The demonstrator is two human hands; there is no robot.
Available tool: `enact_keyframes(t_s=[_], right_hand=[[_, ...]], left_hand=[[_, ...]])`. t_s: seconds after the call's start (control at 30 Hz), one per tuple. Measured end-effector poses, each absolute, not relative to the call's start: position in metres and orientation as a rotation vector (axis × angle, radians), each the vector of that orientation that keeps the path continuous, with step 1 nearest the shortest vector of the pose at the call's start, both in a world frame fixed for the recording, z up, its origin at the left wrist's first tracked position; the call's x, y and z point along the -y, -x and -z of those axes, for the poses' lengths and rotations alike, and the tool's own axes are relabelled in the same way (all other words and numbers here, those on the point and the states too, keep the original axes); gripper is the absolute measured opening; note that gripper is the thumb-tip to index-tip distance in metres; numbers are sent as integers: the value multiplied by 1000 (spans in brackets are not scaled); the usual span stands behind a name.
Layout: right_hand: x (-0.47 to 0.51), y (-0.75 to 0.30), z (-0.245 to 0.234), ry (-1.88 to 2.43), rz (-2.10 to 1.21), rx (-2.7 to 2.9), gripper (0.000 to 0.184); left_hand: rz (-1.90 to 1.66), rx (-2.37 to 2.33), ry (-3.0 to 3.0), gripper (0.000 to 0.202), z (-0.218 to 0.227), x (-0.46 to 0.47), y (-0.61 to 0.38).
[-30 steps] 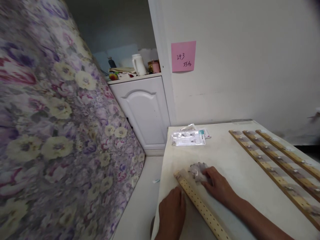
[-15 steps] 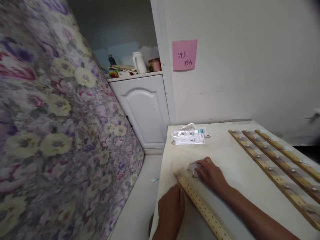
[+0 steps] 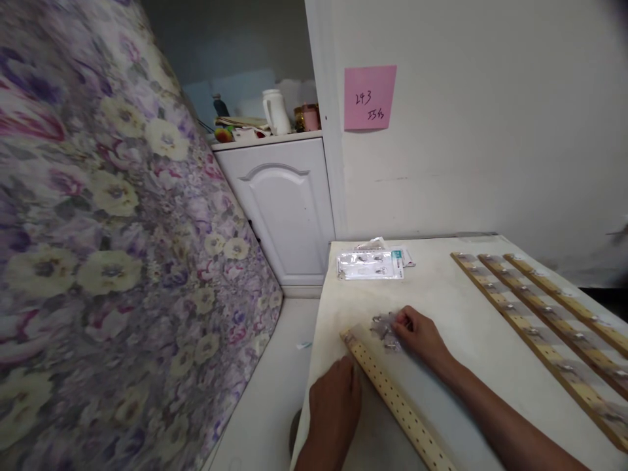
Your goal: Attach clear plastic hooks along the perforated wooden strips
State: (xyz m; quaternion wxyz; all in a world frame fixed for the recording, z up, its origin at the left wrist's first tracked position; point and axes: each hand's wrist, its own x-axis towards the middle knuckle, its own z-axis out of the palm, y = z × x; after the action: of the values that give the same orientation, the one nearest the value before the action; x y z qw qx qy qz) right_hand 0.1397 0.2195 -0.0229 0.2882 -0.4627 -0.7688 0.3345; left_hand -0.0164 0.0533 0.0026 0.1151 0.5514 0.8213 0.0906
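Observation:
A long wooden strip with rows of small holes (image 3: 392, 400) lies diagonally on the white table (image 3: 451, 307). My left hand (image 3: 336, 409) rests at the table's left edge, fingers flat beside the strip's near side. My right hand (image 3: 420, 336) reaches across the strip, its fingertips closed on a small clear plastic packet of metal parts (image 3: 385, 329) lying at the strip's far end.
Three more wooden strips with clear packets along them (image 3: 544, 320) lie at the table's right. A flat clear package (image 3: 370, 264) sits near the far left corner. A floral mattress (image 3: 112, 248) leans at left. A white cabinet (image 3: 284, 203) and a pink note (image 3: 369, 97) are behind.
My right hand with the packet has shifted slightly toward the strip's far end. My left hand stays beside the strip. The view has tilted a little.

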Motion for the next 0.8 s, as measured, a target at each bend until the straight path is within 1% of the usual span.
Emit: enact_keyframes(t_s=[0.2,0.27,0.37,0.47,0.6,0.7,0.8], right_hand=[[-229,-153,12,1254,-773,1912,12],[-228,-154,10,1237,-801,1850,14],[-222,-150,9,1140,-1030,1731,18],[-212,-142,10,986,-1293,1664,28],[-195,-129,12,847,-1545,1637,26],[-183,-121,17,819,-1659,1646,24],[-175,-115,24,875,-1645,1717,21]], left_hand=[[-283,-2412,-1609,22,-3,-52,16],[-280,-2410,-1598,22,-4,-52,16],[-293,-2395,-1599,21,-8,-51,16],[-327,-2389,-1586,22,-12,-49,17],[-402,-2385,-1547,20,-15,-47,18],[-450,-2375,-1506,18,-16,-45,19],[-504,-2352,-1468,17,-16,-44,18]])
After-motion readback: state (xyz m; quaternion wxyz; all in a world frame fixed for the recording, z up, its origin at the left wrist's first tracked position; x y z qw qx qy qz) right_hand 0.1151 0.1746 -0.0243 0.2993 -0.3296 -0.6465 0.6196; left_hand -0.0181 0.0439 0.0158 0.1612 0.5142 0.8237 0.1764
